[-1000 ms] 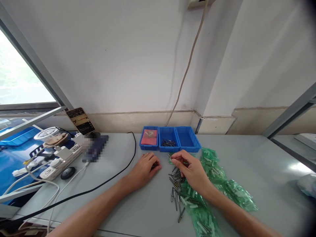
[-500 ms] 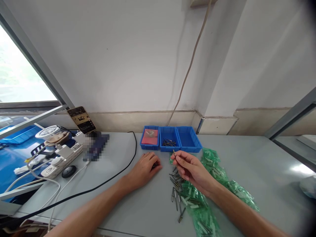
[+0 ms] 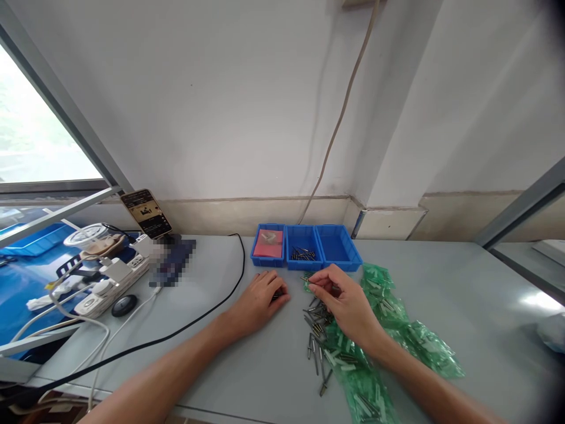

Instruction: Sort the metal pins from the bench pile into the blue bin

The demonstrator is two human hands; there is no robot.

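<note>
My right hand (image 3: 346, 306) pinches a small metal screw (image 3: 305, 278) between thumb and fingertips, held nearly level. Beneath and in front of that hand lies a loose pile of metal screws (image 3: 315, 324), several of them spread toward the table's front. My left hand (image 3: 260, 300) rests on the table with its fingers curled in. Something dark shows between its thumb and fingers, too hidden to name. Green plastic bags (image 3: 366, 383) holding white plugs and metal screws lie under and beside my right wrist.
Three blue bins stand in a row by the wall: the left bin (image 3: 268, 264) holds a red packet, the middle bin (image 3: 302, 266) some screws, the right bin (image 3: 342, 266) nothing visible. A black cable (image 3: 176, 333), a mouse (image 3: 124, 305), a power strip (image 3: 90, 305) and a phone (image 3: 146, 213) are at left.
My right hand has turned palm-down, and the screw in its fingertips has tipped from upright to nearly level, pointing left. My left hand has stayed put.
</note>
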